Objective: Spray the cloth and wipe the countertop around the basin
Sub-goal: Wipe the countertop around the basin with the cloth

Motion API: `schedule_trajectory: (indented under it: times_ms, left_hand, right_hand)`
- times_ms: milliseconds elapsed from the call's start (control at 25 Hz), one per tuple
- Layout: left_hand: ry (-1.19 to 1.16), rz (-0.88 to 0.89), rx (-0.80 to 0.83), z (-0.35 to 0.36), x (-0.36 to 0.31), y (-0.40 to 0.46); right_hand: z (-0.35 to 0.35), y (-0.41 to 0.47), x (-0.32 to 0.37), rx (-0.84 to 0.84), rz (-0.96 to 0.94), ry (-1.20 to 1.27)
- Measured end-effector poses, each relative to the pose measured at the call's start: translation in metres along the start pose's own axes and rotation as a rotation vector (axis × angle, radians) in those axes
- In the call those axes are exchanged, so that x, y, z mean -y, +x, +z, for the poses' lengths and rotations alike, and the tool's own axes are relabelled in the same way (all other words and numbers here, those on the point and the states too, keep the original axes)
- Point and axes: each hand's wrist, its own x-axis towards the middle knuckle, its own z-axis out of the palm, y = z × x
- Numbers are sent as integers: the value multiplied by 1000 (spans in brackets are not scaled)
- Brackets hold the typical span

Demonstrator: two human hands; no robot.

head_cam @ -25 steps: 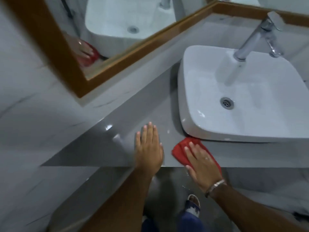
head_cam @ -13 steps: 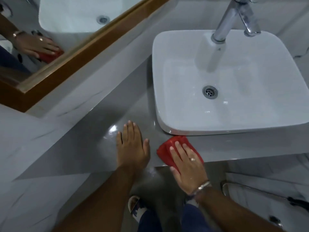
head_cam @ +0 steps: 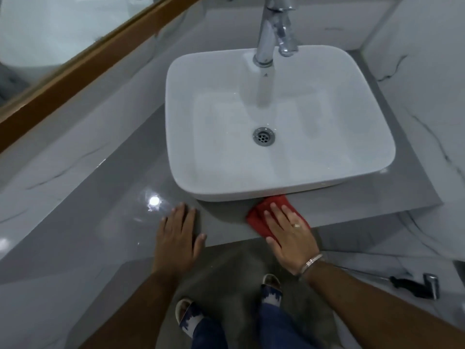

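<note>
A red cloth (head_cam: 261,212) lies folded on the grey countertop (head_cam: 100,222), right against the front edge of the white basin (head_cam: 251,187). My right hand (head_cam: 289,233) presses flat on the cloth, fingers stretched toward the basin, covering most of it. To its left, my left hand (head_cam: 176,235) rests palm down on the bare countertop with the fingers together, holding nothing. No spray bottle is in view.
A chrome tap (head_cam: 271,28) stands at the basin's back rim. A wood-framed mirror (head_cam: 75,59) hangs on the left wall. Marble-look tiles close in the right side. A hand sprayer with hose (head_cam: 417,285) hangs low at the right. My feet (head_cam: 270,285) stand below the counter edge.
My right hand has slid the red cloth to the right along the basin's front edge. My left hand has stayed flat on the countertop. The view has turned to face the basin.
</note>
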Motion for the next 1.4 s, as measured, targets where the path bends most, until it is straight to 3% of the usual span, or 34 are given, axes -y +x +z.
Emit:
schedule_trajectory:
  times_ms: [80,200,320,360,440,520,560,760,840,920,1000,1120,1240,1320,1400]
  left_hand:
    - [25,131,44,9,-22,-13]
    - [41,259,92,15,-68,9]
    - [10,348,129,16,-123,46]
    - [10,383,153,17,-139,57]
    - [33,435,218,23,-160,73]
    - [79,452,226,30,-162,81]
    - [96,455,222,31,-158,81]
    - [182,474,175,31,-159,84]
    - [187,472,184,28,-162,84]
    - [187,468,198,28,-161,84]
    - [211,442,221,26,-162,85]
    - [230,447,232,24,-162,85]
    - [265,483,180,20,-164,84]
    - [251,461,167,14,-157,78]
    - [212,412,166,6,-132,60]
  right_hand:
    - [-4,-6,-52,-31,27,-28]
    - [-16,-20,-135,-91,379,53]
    - [-18,-17,-138,-217,645,161]
    - [-13,-16,-121,-227,636,171]
    - [1,-23,-97,-182,405,133]
    - [9,-34,-124,-90,162,52]
    - [7,-38,-152,-87,142,20]
    - [-17,-44,-305,-114,647,40]
    - [-25,-35,-321,-153,783,100]
    - [-26,-20,-291,-205,890,149]
    - [-14,-11,-221,-213,812,160]
    - [14,-20,-105,-190,358,157]
    - [9,-27,-122,-157,25,103]
    - [-1,-29,-168,-170,89,66]
    - [-11,-30,-193,-200,340,119]
